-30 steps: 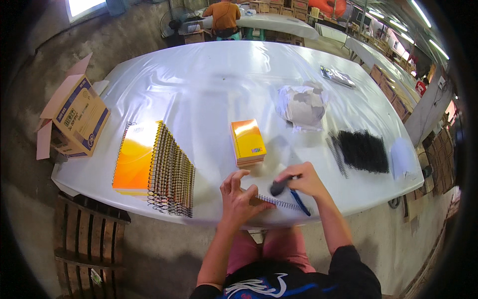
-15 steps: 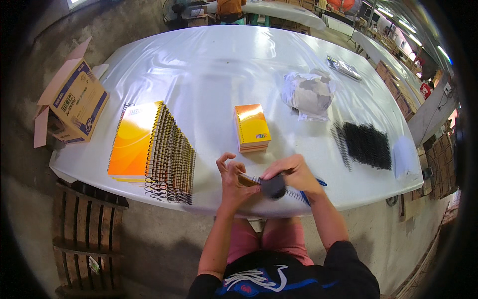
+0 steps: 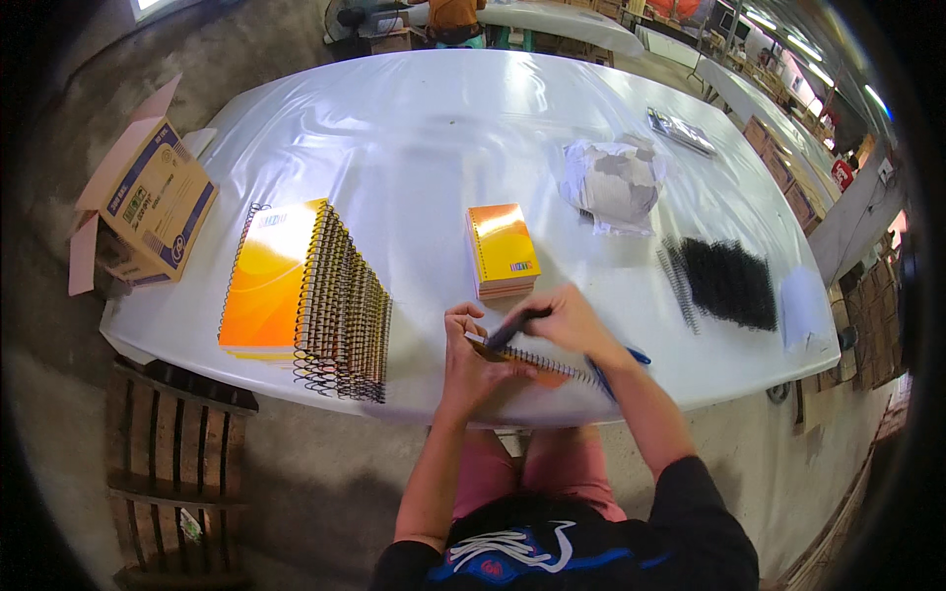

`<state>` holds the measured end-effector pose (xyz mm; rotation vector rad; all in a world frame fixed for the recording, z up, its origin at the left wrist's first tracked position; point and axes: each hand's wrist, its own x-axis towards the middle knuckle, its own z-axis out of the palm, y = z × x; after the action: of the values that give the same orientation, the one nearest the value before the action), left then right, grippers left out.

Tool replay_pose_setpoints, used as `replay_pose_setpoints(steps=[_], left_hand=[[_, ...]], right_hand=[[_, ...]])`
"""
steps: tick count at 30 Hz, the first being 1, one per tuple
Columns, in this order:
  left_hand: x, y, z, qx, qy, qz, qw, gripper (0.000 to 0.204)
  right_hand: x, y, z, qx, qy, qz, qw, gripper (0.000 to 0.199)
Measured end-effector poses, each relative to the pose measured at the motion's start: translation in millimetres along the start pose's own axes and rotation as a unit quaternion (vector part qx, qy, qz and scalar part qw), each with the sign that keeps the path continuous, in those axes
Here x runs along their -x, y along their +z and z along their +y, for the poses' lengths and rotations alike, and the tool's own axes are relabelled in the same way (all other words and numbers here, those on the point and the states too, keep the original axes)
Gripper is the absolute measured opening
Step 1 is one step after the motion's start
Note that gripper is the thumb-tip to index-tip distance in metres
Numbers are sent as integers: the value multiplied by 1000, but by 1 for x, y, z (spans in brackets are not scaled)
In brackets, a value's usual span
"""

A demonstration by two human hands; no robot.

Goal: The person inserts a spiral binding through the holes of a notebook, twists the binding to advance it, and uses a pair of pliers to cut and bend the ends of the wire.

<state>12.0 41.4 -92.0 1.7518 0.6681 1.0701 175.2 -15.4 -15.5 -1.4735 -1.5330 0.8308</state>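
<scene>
Head view: notebook point(image 3: 548, 376), left end in pinch of left hand point(image 3: 474, 366), black tool point(image 3: 516, 327) in grip of right hand point(image 3: 572, 321)

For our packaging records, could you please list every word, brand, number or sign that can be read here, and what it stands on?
I can't quote wording, only locate it:
Cardboard box: dark lettering, partly legible.
Left spiral-notebook stack: cover lettering, too small to read.
Middle notebook stack: cover lettering, too small to read.
Black shirt: white graphic, no readable words.

The head-worn fisheye looks down and forward across the nearby white table point(image 3: 414, 167).
</scene>
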Motion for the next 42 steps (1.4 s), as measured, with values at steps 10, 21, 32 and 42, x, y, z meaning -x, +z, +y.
replay_pose_setpoints(steps=[10, 21, 32, 42], left_hand=[[-1, 4, -3, -7, 44, -25, 999, 92], [1, 0, -1, 139, -49, -30, 989, 36], [11, 2, 49, 50, 10, 141, 989, 22], [17, 5, 64, -34, 67, 178, 981, 34]], right_hand=[[-8, 8, 14, -168, 46, 3, 985, 20], [45, -84, 74, 409, 90, 301, 857, 43], [146, 16, 40, 489, 164, 215, 830, 54], [117, 35, -54, 261, -41, 266, 927, 46]])
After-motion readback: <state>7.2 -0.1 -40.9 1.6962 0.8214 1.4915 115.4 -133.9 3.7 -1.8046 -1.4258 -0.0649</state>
